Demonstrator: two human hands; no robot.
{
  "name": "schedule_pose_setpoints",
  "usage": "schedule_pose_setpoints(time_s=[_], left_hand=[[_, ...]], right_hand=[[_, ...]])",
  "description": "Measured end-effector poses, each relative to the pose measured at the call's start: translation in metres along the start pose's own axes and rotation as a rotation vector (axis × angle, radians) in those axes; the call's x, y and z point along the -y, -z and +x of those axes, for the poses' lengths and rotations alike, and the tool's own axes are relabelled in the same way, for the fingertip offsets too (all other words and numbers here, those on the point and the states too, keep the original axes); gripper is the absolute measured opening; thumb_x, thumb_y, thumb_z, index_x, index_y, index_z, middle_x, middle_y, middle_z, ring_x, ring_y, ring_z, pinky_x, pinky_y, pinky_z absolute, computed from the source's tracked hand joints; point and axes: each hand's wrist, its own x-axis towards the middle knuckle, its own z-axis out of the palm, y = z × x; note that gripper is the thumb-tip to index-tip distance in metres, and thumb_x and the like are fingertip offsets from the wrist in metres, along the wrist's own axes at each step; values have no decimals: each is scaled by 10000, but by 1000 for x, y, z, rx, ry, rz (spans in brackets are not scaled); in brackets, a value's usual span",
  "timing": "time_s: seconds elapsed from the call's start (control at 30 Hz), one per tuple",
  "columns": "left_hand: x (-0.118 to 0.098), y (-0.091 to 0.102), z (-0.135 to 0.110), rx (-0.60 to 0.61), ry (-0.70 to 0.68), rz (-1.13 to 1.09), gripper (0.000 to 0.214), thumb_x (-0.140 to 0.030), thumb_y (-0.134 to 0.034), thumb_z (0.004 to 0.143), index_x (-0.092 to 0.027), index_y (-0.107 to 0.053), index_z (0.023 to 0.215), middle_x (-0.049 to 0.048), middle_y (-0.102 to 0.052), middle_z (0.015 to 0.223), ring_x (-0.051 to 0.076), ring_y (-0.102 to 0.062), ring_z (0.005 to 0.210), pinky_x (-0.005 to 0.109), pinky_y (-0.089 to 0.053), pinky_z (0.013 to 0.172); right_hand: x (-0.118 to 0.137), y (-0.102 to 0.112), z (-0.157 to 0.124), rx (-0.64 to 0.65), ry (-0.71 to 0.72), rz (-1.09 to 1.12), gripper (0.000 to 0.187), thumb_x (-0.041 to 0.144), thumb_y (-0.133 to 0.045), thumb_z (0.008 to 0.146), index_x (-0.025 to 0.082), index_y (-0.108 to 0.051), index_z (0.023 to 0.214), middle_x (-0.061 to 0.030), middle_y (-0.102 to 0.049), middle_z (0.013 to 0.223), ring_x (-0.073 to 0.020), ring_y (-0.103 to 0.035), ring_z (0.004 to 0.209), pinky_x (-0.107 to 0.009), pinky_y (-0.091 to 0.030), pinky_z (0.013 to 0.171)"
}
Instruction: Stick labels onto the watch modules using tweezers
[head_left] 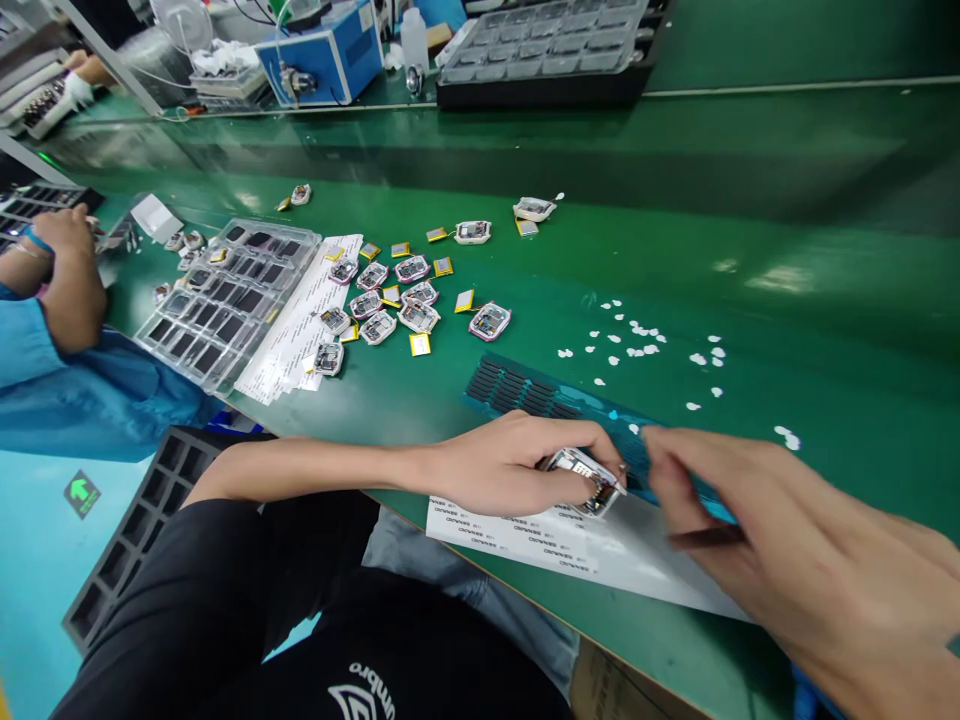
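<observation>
My left hand [517, 462] grips a small white electronic device housing [574, 462] with a circuit board showing, held low over the bench. Thumb and fingers wrap its edges and hide part of it. To its right, my right hand [795, 540] is closed in a pinch and somewhat blurred. A slim dark tool [709, 537] shows beneath its fingers; its tip cannot be made out. A small white sticker [634, 429] appears just by the right fingertips. Under the hands lie a teal sheet with black strips [525, 385] and a white printed paper sheet [502, 532].
Several open device housings [418, 316] with yellow-edged batteries [420, 344] lie left of centre. White stickers [645, 350] are scattered to the right. A clear compartment tray [232, 300] sits near another person's hand [71, 235]. Behind stand a blue box [322, 55] and a black tray [540, 92].
</observation>
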Motion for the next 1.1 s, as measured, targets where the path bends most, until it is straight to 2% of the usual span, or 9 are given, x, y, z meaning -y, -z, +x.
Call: schedule_pose_setpoints(time_s=[0.13,0.3,0.37,0.5,0.67,0.8,0.9,1.0,1.1], left_hand=[[0,-1,-1,-37,95,-123,131,-248,-558,939,-226,-533,1066,-104,-514,621,84,-454,496,221,-370,504],[1,-2,0,-38,142,-290,163,-167,-514,922,-254,-443,1039,-137,-464,501,105,-435,417,232,-415,466],[3,-2,1,-26,140,-291,166,-161,-512,927,-256,-442,1045,-139,-455,485,107,-434,411,230,-407,460],[8,-3,0,-55,78,-244,158,-181,-511,936,-251,-448,1062,-135,-476,520,94,-434,415,228,-395,468],[8,-3,1,-72,75,-228,173,-164,-502,920,-247,-444,1060,-137,-468,534,88,-427,414,227,-366,462],[7,-4,1,-62,92,-250,160,-181,-503,928,-245,-436,1059,-139,-455,520,92,-415,409,232,-357,452],[7,-3,0,-70,91,-268,159,-197,-496,929,-248,-424,1063,-138,-453,517,100,-420,426,232,-358,448],[6,-3,-1,-108,79,-216,171,-191,-481,917,-248,-413,1063,-137,-446,530,100,-438,452,226,-354,465],[4,-3,-3,-159,58,-77,165,-200,-495,924,-242,-407,1056,-131,-427,558,91,-429,484,221,-317,484]], right_hand=[[-2,5,11,-33,-13,-220,703,168,-672,988,372,-445,1621,-17,-814,1170,-176,-784,822,-314,-483,516],[-2,6,13,36,249,11,723,144,-548,1057,339,-276,1698,0,-816,1172,-132,-785,814,-260,-509,482],[-2,4,11,79,280,49,687,147,-459,1086,323,-227,1709,-15,-816,1168,-140,-789,821,-254,-547,516],[-3,4,10,97,282,64,676,163,-457,1094,332,-220,1705,-16,-815,1158,-154,-795,851,-272,-587,570],[-5,3,4,99,280,33,566,267,-358,1123,321,-321,1685,-10,-800,1221,-167,-790,853,-315,-569,516],[-7,3,-19,140,95,123,489,379,-486,1076,438,-533,1559,-2,-804,1179,-201,-781,916,-321,-575,572],[-11,5,-44,145,-40,197,384,523,-555,1023,436,-704,1366,-28,-806,1086,-236,-770,944,-341,-588,615],[-15,6,-59,140,-75,228,364,572,-577,996,411,-755,1269,-43,-803,1034,-245,-764,937,-350,-593,629],[-14,3,-52,148,-80,240,352,557,-595,994,397,-763,1259,-45,-809,1036,-245,-771,932,-351,-603,633]])
